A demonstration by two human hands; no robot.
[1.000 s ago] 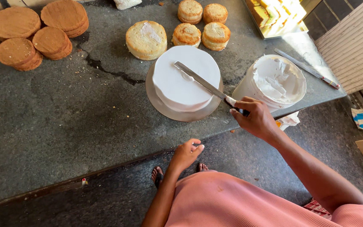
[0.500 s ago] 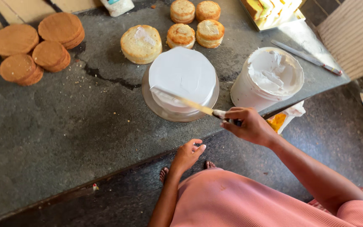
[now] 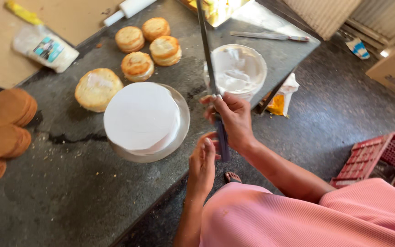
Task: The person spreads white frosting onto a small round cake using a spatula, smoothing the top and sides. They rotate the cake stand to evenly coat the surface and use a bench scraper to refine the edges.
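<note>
So over at nine o'clock we've got stacks of plain brown cake rounds sitting on the grey stone counter. Up near eleven there's a plastic packet and a white rolling pin. Moving right, a cluster of small cream-filled sponges sits just beyond a bigger one, which sits just beside the white frosted cake on its metal turntable. Our left hand is at about six o'clock from the cake, fingers loosely extended and holding nothing, fingertips just beside the knife handle. Our right hand has its fingers wrapped tight around the long palette knife, blade pointing up toward twelve. Behind it, the white tub of icing sits at the counter edge. Further right there's another knife, then a red crate on the floor at four o'clock.
</note>
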